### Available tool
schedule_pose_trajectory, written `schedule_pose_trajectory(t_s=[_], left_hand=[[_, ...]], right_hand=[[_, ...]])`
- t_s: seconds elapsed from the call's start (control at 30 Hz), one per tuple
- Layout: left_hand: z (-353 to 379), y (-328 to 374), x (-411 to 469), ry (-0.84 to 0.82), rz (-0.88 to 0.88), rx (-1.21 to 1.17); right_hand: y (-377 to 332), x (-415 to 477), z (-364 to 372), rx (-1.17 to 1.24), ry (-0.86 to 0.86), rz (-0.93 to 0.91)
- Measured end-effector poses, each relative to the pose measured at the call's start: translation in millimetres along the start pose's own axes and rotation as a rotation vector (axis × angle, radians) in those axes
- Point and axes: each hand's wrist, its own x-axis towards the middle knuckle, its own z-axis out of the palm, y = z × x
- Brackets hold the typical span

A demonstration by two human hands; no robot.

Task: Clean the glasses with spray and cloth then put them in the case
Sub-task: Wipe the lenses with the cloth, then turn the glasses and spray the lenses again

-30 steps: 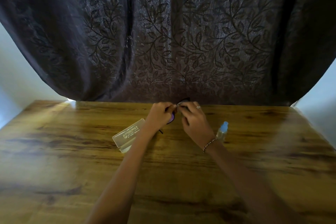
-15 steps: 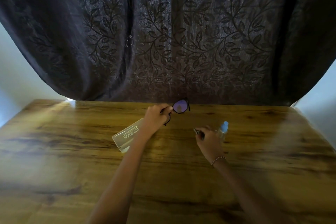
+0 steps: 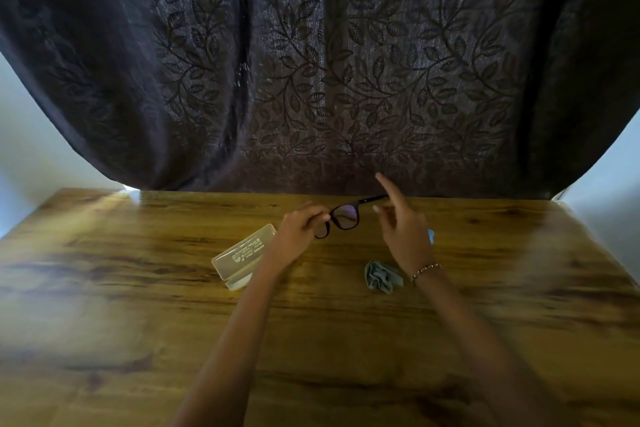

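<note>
Dark-framed glasses (image 3: pixel 344 216) hang above the far middle of the wooden table (image 3: pixel 138 305), pinched at their left lens by my left hand (image 3: pixel 300 232). My right hand (image 3: pixel 401 229) hovers just right of them with its fingers spread, the index finger raised beside the right temple arm; it holds nothing. A crumpled grey-green cloth (image 3: pixel 381 276) lies on the table below my right wrist. The pale translucent case (image 3: pixel 242 255) lies shut, left of my left forearm. Only a blue sliver of the spray bottle (image 3: pixel 430 236) shows behind my right hand.
A dark leaf-patterned curtain (image 3: pixel 329 62) hangs along the table's far edge. Pale wall shows at both sides. Bare wood stretches across the near half and the left of the table.
My right hand has let go of the cloth, which now lies on the table, and has risen toward the glasses. My left hand keeps the glasses up, with one temple arm now sticking out rightward.
</note>
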Motion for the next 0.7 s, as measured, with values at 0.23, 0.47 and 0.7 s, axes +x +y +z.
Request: schedule_pose_trajectory(t_s=[0.23, 0.47, 0.7], left_hand=[[5, -4, 0, 0.015, 0.005, 0.071], [-1, 18, 1, 0.160, 0.058, 0.120], [5, 17, 8, 0.156, 0.003, 0.244]], right_hand=[[-7, 22, -1, -0.067, -0.055, -0.059], [-22, 26, 7, -0.225, -0.135, -0.079], [-21, 23, 10, -0.151, -0.119, -0.134]])
